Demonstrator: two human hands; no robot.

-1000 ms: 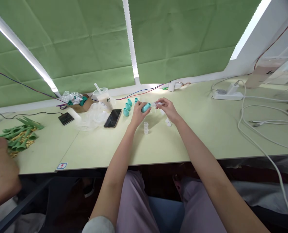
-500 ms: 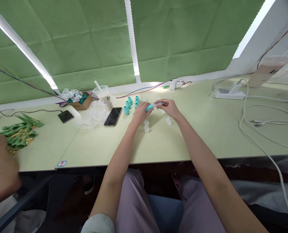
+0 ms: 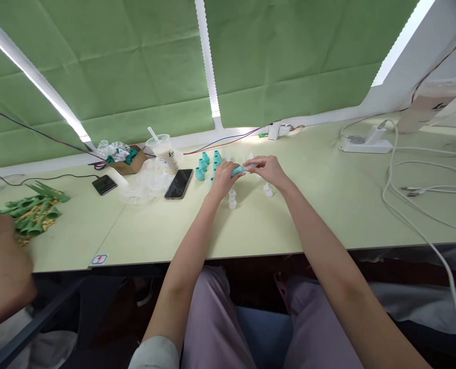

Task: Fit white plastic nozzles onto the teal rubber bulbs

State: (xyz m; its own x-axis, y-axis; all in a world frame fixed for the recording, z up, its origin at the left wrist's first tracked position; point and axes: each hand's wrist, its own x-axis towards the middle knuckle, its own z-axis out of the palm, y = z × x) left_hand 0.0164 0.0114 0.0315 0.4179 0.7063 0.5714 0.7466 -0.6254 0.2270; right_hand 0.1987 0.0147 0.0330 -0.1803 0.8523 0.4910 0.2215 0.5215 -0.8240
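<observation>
My left hand [image 3: 222, 179] is closed around a teal plastic cap [image 3: 236, 170], held on its side just above the pale green table [image 3: 328, 205]. My right hand [image 3: 267, 169] pinches a small clear plastic piece [image 3: 250, 166] whose end meets the cap's open end. Several more teal caps [image 3: 207, 163] stand upright on the table behind my left hand. Small clear pieces stand below my hands: a stacked pair [image 3: 232, 198] and another pair [image 3: 267, 190].
A black phone [image 3: 179, 183] lies left of the teal caps, beside crumpled clear plastic [image 3: 147, 182], a drink cup [image 3: 165, 150], a small cardboard box [image 3: 127, 163] and a second phone [image 3: 104, 184]. Green cones [image 3: 34, 212] lie far left near another person's arm [image 3: 1, 271]. White cables [image 3: 412, 189] and a power strip [image 3: 364, 145] cover the right.
My hands have drawn together, so the clear piece now meets the teal cap's end. Both hands stay over the same spot of the table.
</observation>
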